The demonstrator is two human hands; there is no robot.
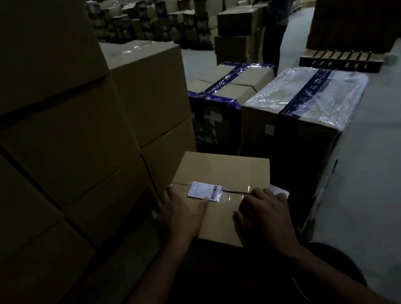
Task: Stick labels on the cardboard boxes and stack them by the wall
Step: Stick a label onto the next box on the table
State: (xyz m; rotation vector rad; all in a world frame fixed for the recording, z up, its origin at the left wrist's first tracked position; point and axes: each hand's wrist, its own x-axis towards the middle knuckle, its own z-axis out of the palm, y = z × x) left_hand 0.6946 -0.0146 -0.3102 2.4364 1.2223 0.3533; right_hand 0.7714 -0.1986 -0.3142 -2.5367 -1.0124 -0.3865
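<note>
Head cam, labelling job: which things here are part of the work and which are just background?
In play:
- small tan cardboard box, both hands on its top
- white barcode label on its taped seam
- left hand, thumb at the label
- right hand
- stacked brown cartons at left

Background:
- blue-taped cartons
- plastic-wrapped carton
- standing person

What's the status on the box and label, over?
Left hand flat on box, thumb at label. Right hand on the box's near right edge. Stacked boxes close left.
</note>
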